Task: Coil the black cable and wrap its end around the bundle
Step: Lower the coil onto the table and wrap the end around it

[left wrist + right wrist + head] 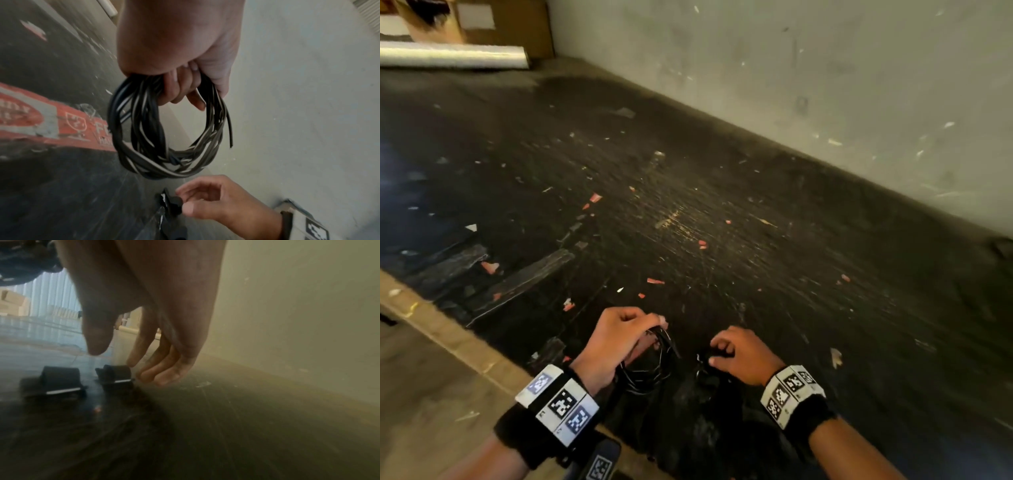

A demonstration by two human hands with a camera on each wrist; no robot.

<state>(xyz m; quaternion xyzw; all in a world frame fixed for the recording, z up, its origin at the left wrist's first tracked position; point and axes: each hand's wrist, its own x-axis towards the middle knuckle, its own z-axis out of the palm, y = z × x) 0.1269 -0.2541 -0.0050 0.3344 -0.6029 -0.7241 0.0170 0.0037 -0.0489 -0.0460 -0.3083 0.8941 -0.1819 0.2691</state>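
Loosely, coiled black cable (164, 128) hanging from curled left-hand fingers (176, 87), free end downward.

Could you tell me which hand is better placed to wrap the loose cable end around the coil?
The right hand: the left hand grips the coil, and the loose end hangs free on the coil's side. The right reaches toward small black clips, gripping nothing.

Scratched dark tabletop (688, 212), red scraps (595, 197), perhaps tape.
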